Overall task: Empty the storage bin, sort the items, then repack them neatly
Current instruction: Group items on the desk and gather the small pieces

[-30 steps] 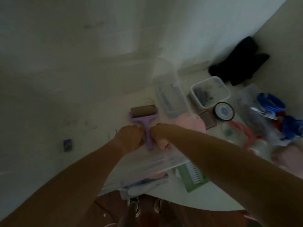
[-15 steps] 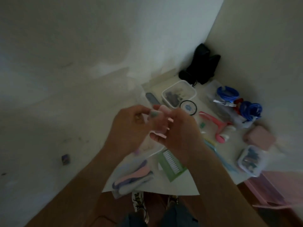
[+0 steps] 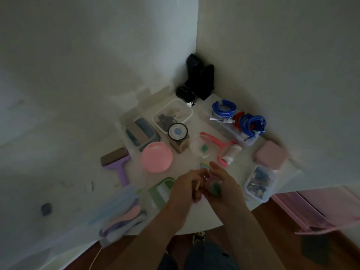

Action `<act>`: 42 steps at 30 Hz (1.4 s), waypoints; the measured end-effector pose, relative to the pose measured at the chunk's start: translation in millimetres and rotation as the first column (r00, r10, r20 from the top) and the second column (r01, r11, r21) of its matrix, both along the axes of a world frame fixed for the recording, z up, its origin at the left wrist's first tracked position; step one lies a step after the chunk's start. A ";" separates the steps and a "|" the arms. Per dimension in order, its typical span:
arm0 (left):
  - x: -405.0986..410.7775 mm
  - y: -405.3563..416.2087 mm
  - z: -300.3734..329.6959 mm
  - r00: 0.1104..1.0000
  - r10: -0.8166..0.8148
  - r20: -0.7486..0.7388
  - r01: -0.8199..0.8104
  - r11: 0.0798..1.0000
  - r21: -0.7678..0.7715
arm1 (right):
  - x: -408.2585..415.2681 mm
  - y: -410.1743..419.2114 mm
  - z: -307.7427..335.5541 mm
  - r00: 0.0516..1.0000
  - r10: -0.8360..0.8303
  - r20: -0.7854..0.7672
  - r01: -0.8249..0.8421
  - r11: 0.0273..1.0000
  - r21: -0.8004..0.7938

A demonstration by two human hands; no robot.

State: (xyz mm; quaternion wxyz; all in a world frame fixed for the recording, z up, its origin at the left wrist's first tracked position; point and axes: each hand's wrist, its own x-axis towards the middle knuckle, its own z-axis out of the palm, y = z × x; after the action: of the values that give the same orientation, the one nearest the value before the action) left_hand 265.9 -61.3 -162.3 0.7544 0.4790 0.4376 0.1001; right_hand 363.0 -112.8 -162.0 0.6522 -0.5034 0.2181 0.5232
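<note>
A: While both hands meet over the table, what's in them?
B: Left hand is curled round a thin stick-like bit; right hand wraps a small greenish item, w/ a tiny teal comb poking up just above the fingers. Too blurry to name them better.
A: And the rest?
B: Spread on the table. Pink round bowl near centre, purple lint roller at left, green brush beside the left hand. Clear box at the back, blue cables in a clear tray at right, pink case + small clear box of bits nearer the edge.
A: Bin?
B: Pink storage bin sits off the table's right, on the floor.
</note>
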 end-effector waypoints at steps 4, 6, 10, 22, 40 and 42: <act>34.3 11.9 -9.4 0.943 0.321 -0.088 -0.330 0.935 -0.131 | 33.5 -10.7 -5.8 0.999 -0.002 -0.052 0.002 1.000 0.000; 55.4 24.8 -22.8 0.909 0.403 -0.111 -0.406 0.914 -0.009 | 48.6 -14.7 -9.6 0.997 -0.026 -0.066 0.030 0.999 0.046; 89.8 45.6 -82.0 0.874 0.437 -0.213 -0.379 0.887 0.265 | 66.7 -15.9 -20.9 0.994 -0.009 -0.113 0.019 0.996 0.092; 82.7 37.7 -51.6 0.781 0.620 -0.074 -0.588 0.770 0.247 | 87.5 -8.5 -32.9 0.965 0.168 -0.199 -0.137 0.978 0.160; 13.0 270.5 -37.3 0.378 0.169 -0.910 0.550 0.750 0.368 | 68.9 61.5 -15.7 0.948 0.246 -0.203 -0.177 0.936 0.305; 17.0 271.5 -49.2 0.394 0.187 -0.900 0.495 0.782 0.379 | 72.7 53.7 -18.1 0.957 0.214 -0.195 -0.159 0.951 0.266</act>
State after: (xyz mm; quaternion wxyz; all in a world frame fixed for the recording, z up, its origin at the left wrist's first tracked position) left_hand 282.9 210.2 -211.5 0.2056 0.7055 0.6676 -0.1195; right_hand 435.7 -59.0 -180.2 0.6289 -0.3749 0.1734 0.6587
